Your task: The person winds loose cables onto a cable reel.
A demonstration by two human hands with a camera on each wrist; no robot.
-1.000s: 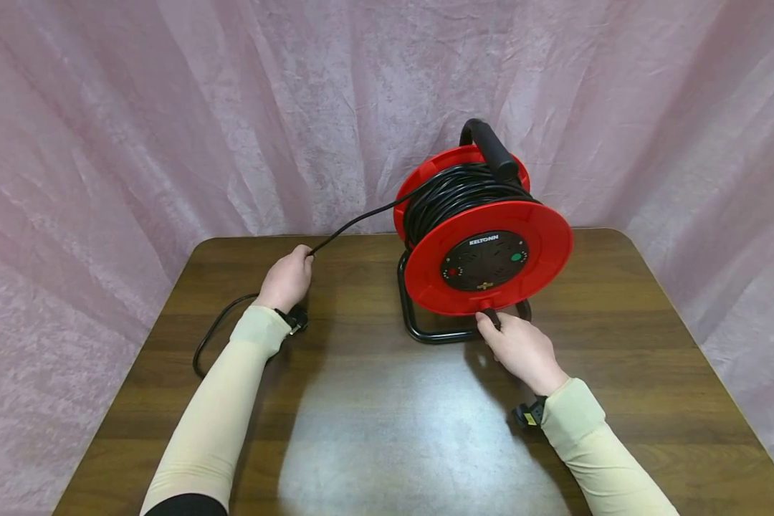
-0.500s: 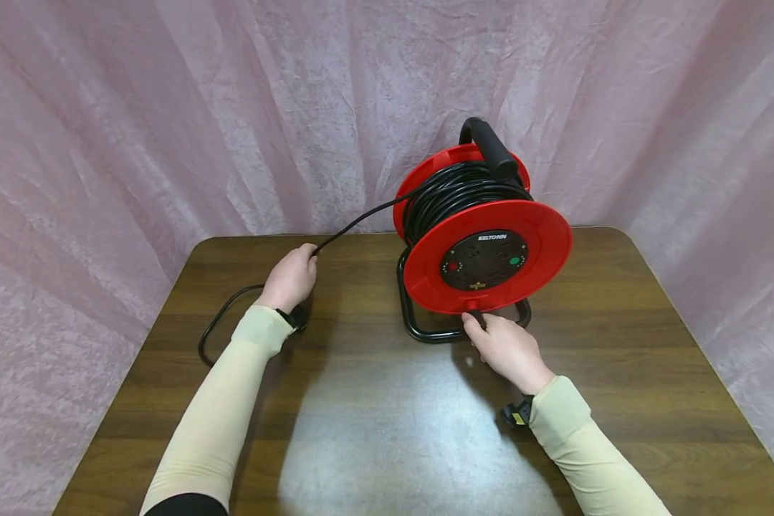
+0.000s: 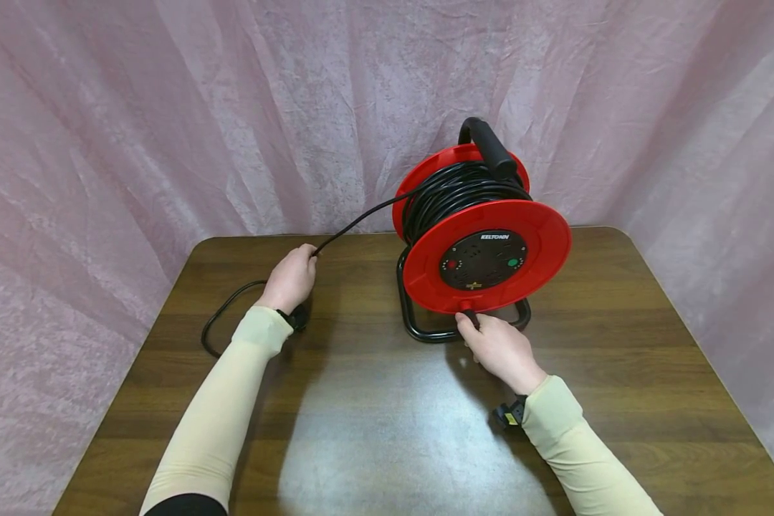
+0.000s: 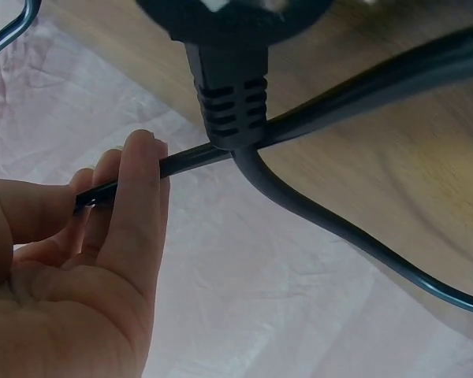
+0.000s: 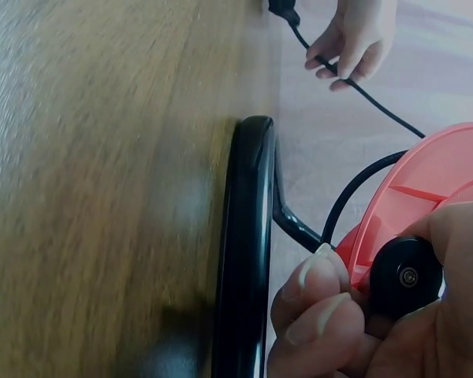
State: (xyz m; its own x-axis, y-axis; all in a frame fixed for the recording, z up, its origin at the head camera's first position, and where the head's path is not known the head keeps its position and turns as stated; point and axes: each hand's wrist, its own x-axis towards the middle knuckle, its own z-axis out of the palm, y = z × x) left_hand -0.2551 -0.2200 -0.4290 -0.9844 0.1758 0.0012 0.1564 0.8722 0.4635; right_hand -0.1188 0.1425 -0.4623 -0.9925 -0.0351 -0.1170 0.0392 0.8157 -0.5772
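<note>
A red cable reel (image 3: 545, 240) with black cable wound between its discs stands toward the back of the table, right of centre. My left hand (image 3: 290, 278) pinches the black cable (image 3: 361, 216), which runs from its fingertips up to the winding. In the left wrist view a black plug (image 4: 230, 94) with a ribbed neck hangs near that stretch of cable. Down at the reel's lower edge, my right hand (image 3: 499, 351) grips the black crank knob (image 5: 407, 277) on the front disc. The fingers partly cover the knob.
A black tube frame (image 3: 408, 297) carries the reel, with a padded carrying handle (image 3: 493, 150) on top. Left of my left forearm, a loop of cable (image 3: 216, 315) lies over the wooden table (image 3: 374, 430). Pink curtain (image 3: 335, 107) hangs right behind the table.
My right hand has moved left with the knob, and the reel's front face has turned clockwise. My left hand has shifted slightly right. The cable loop at the left has drawn in a little.
</note>
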